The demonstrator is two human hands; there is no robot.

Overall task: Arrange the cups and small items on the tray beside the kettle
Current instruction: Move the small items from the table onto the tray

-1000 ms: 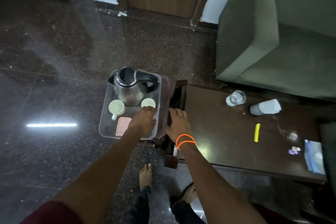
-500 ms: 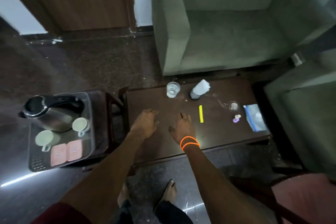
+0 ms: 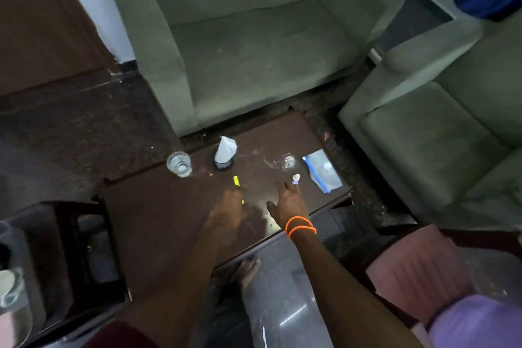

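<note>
My left hand (image 3: 228, 206) lies palm down on the dark coffee table (image 3: 158, 223), its fingertips covering the near end of a yellow stick (image 3: 236, 180); whether it grips the stick is hidden. My right hand (image 3: 288, 202), with orange bands at the wrist, is spread flat with nothing in it, its fingertips just short of a small purple and white item (image 3: 295, 179). A clear glass (image 3: 179, 164) and a paper-wrapped cup (image 3: 225, 150) stand at the table's far side. The clear tray (image 3: 17, 316) with a pale cup (image 3: 5, 280) is blurred at the far left edge.
A zip bag with a blue strip (image 3: 322, 171) and a clear wrapper (image 3: 286, 161) lie at the table's right end. Green armchairs (image 3: 248, 45) stand behind and to the right. A pink cushioned seat (image 3: 418, 271) sits at lower right. My bare foot (image 3: 248, 268) is under the table's edge.
My view has swung right, away from the tray and kettle. Both hands left the tray and moved right across the table, the left onto the yellow stick, the right toward the purple item.
</note>
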